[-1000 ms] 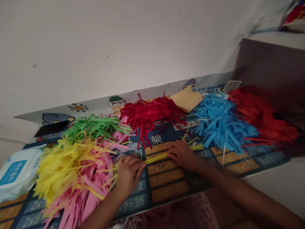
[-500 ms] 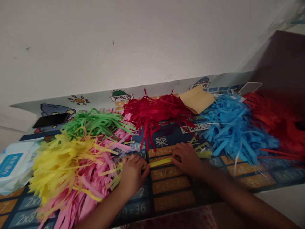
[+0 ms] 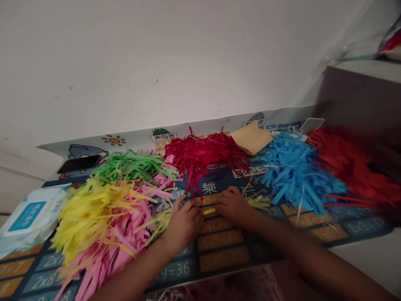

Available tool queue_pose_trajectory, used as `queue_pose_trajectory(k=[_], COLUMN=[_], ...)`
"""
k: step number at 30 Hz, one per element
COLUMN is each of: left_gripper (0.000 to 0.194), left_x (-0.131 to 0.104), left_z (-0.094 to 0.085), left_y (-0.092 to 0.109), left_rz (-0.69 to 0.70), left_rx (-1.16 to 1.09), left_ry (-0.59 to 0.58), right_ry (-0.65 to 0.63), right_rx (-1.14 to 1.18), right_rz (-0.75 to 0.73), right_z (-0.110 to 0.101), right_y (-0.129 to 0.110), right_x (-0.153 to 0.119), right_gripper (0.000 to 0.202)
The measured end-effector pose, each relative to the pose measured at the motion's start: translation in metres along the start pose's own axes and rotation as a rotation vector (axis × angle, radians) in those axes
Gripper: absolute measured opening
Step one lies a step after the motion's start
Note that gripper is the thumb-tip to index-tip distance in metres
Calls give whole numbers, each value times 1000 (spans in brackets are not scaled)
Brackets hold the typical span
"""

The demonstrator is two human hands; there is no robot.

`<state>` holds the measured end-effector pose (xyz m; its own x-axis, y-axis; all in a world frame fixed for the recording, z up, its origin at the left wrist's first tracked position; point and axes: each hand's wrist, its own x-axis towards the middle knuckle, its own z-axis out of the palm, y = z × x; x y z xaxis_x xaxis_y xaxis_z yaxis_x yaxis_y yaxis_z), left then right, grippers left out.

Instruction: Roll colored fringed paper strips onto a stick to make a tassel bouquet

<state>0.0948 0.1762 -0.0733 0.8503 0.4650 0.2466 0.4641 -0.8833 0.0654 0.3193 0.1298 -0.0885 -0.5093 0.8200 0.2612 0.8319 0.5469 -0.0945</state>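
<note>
A thin bundle of yellow paper strips runs between my two hands, low over the printed mat. My left hand is closed around its left part, and frayed yellow ends stick out beside that hand. My right hand grips the other part, with more loose yellow ends spreading out to its right. Only a short length shows between the hands; the fingertips are partly hidden. Just beyond the hands lies a heap of dark red strips.
Yellow, pink and green strip piles lie left, near a wipes packet and a black phone. Blue and red piles lie right. A tan paper sheet rests at the back, before a wall.
My hands have come closer together, so less of the yellow bundle shows between them. The camera view has shifted slightly to the right.
</note>
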Motion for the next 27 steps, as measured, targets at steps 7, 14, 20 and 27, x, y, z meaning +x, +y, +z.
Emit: queue_pose_trajectory(k=[7,14,20,27], left_gripper=[14,16,17,30], left_x=[-8,-27,-14,-17], left_z=[6,6,4,3], left_y=[-4,-16,-15,-13], left_rz=[-12,-227,-305,-115], left_rx=[-36,-217,-113,-76], left_ry=[73,93,-69,13], right_ry=[6,61,-53,-2], right_rx=[22,218,336,153], right_rz=[73,272,474,193], right_z=[8,11,-2,-2], right_y=[-21,2,0,-2], right_x=[9,-18,-5,-8], right_gripper=[7,9,11,4])
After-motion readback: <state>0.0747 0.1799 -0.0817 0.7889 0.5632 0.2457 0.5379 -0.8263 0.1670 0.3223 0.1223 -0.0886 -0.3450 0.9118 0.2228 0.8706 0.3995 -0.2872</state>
